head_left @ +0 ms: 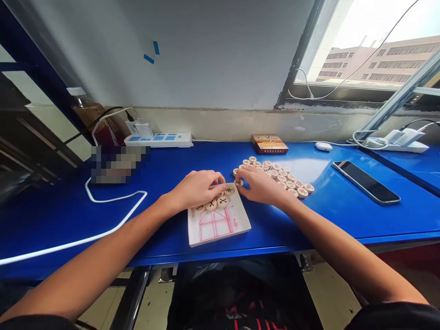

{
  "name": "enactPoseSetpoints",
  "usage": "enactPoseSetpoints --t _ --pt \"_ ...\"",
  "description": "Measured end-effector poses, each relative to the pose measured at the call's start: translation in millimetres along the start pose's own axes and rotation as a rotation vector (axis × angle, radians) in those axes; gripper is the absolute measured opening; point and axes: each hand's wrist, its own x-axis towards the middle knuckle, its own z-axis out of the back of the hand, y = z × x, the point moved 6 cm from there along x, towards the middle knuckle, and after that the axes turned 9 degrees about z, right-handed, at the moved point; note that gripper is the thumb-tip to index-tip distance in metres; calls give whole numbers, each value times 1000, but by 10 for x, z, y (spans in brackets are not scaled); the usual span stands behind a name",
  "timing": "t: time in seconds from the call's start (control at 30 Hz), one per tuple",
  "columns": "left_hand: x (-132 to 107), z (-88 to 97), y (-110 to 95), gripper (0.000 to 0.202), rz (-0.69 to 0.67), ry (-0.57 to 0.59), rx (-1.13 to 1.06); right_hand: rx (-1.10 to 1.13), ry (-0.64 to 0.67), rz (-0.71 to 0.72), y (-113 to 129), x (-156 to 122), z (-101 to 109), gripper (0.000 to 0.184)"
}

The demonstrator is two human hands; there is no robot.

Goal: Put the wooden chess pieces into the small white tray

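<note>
A white square tray with a red-lined paper inside lies near the front edge of the blue table. Several round wooden chess pieces sit in its far part. My left hand rests over those pieces, fingers curled down onto them. My right hand is just right of the tray and pinches one wooden piece at the tray's far right corner. Behind that hand, a cluster of several more wooden pieces lies on the table.
A brown game box sits at the back, a phone lies to the right, a white earbud case near the wall. Power strips and a white cable occupy the left side. A window is at upper right.
</note>
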Motion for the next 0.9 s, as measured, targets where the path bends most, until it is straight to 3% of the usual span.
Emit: enactPoseSetpoints --t 0.13,0.27,0.37,0.5,0.73,0.9 --pt "-25 47 66 32 30 18 -50 -5 -74 -13 62 -23 185 4" --pt "-60 -11 -36 39 -158 112 11 110 -83 171 347 -84 358 13" --pt "-90 -56 -55 42 -268 155 33 125 -5 278 518 -120 321 18" --pt "-78 -62 17 48 -273 175 47 64 78 277 561 -118 215 19" --pt "-107 -75 115 67 -185 299 75 -24 67 210 528 -104 201 22" --pt "-106 -85 50 63 -184 241 83 -56 41 230 526 -111 172 24"
